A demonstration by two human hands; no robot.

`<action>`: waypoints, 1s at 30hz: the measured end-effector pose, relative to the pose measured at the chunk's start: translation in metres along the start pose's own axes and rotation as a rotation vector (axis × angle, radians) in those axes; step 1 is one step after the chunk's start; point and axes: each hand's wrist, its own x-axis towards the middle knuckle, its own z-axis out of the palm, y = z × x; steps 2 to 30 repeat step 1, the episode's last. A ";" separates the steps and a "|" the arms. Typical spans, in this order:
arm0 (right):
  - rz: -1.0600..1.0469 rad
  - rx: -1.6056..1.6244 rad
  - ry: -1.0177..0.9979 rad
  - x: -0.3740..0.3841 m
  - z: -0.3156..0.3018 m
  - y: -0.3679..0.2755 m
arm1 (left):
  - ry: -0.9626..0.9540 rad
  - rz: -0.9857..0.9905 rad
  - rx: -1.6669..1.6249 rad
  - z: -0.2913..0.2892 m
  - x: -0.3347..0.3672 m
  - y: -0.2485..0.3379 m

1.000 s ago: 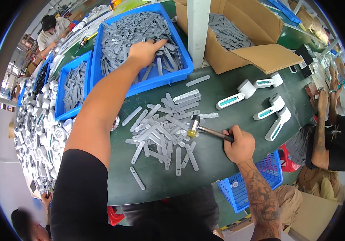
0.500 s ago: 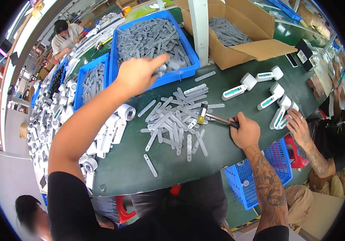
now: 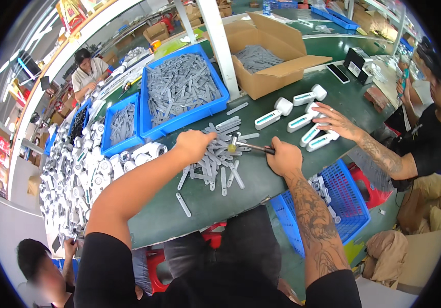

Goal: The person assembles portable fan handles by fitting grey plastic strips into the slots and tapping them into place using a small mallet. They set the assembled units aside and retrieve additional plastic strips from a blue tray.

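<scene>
In my right hand [image 3: 285, 156] I grip a small hammer [image 3: 256, 149] by its dark handle. The hammer's head, with a yellowish face, lies over a loose pile of flat grey plastic strips [image 3: 210, 167] on the green table. My left hand [image 3: 193, 145] is at the pile's upper left, near the hammer head. Its fingers are curled inward, and what they hold, if anything, is hidden. One grey strip [image 3: 183, 204] lies apart from the pile, nearer to me. Right of the hammer are several white devices with swivel heads and teal windows [image 3: 267, 119].
A co-worker's hand [image 3: 336, 122] rests over the white devices. Blue trays [image 3: 215, 105] and a cardboard box [image 3: 266, 84] of grey strips stand behind the pile. White housings [image 3: 84, 179] heap up at left. A blue basket [image 3: 351, 205] stands below the table's right edge.
My left hand has come down from above the big blue tray, where it held blurred grey pieces, to the strip pile. The hammer stays in my right hand. The view has shifted.
</scene>
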 end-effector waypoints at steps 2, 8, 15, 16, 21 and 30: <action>0.005 0.000 -0.014 0.001 -0.002 0.001 | 0.029 -0.061 -0.108 -0.001 -0.003 -0.001; 0.005 0.000 -0.014 0.001 -0.002 0.001 | 0.029 -0.061 -0.108 -0.001 -0.003 -0.001; 0.005 0.000 -0.014 0.001 -0.002 0.001 | 0.029 -0.061 -0.108 -0.001 -0.003 -0.001; 0.005 0.000 -0.014 0.001 -0.002 0.001 | 0.029 -0.061 -0.108 -0.001 -0.003 -0.001; 0.005 0.000 -0.014 0.001 -0.002 0.001 | 0.029 -0.061 -0.108 -0.001 -0.003 -0.001; 0.005 0.000 -0.014 0.001 -0.002 0.001 | 0.029 -0.061 -0.108 -0.001 -0.003 -0.001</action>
